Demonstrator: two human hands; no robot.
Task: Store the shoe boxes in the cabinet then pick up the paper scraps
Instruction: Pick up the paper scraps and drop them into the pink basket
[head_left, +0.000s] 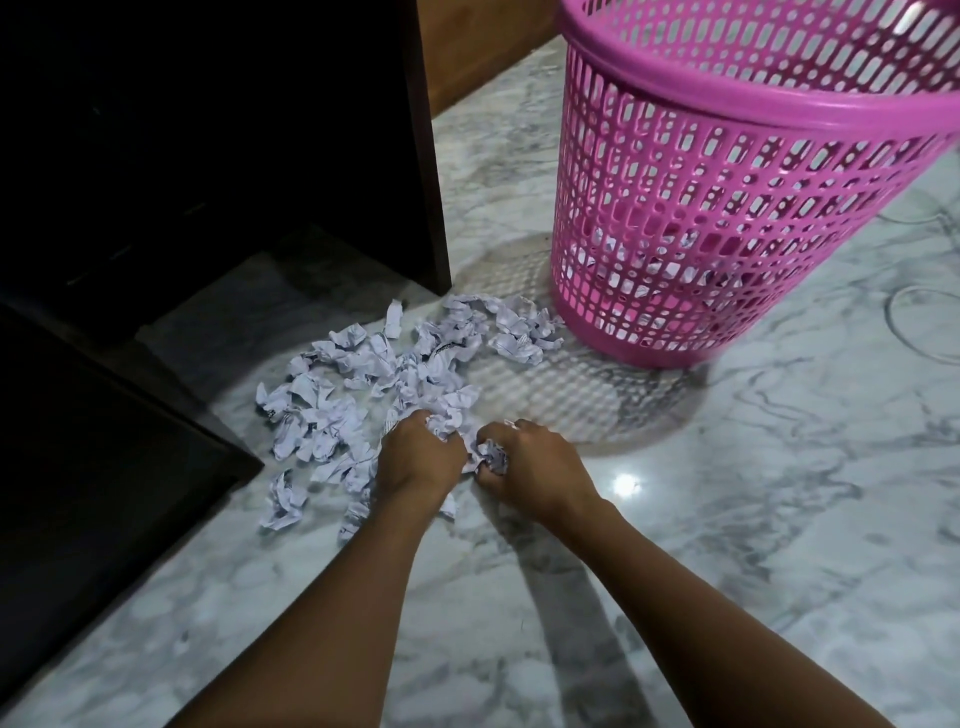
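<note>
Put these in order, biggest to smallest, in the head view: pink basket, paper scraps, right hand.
1. pink basket, though the frame cuts off its top.
2. paper scraps, taken as one spread on the floor.
3. right hand, clearly smallest.

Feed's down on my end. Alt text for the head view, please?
The left hand and right hand each grip crumpled paper scraps at the near edge of a pile on the marble floor. A pink basket, some scraps already inside, stands at the pile's far right; a dark cabinet is on the left.
</note>
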